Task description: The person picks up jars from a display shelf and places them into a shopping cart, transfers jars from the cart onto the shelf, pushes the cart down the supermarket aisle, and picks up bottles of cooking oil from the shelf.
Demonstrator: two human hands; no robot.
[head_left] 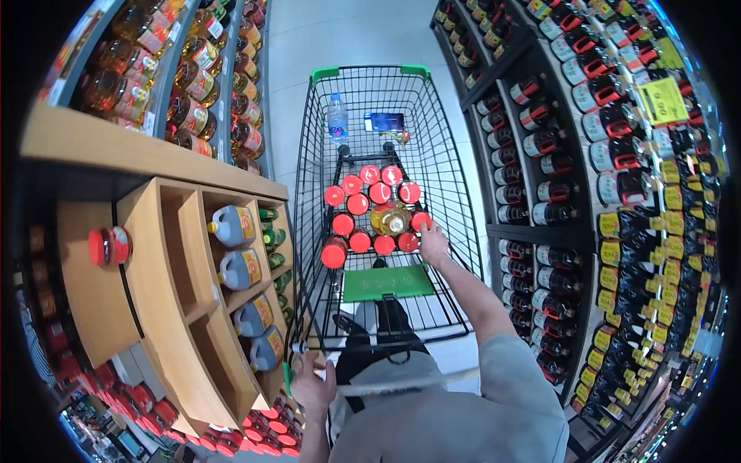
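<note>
Bright, cool light fills the scene fairly evenly, leaving a pale sheen on the floor (340, 35) and small white glints on the red lids (357, 204), while the recesses of the right shelf (559, 233) sink into shadow. The wide lens bows the wooden shelf (166, 285) and darkens to black at the corners, with bluish fringing along the right rim. The middle looks reasonably crisp; small label print is unreadable.

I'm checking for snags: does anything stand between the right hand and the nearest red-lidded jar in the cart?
Nothing visible does. The right hand is right at the red-lidded jar on the right edge of the group, apparently touching it.
</note>
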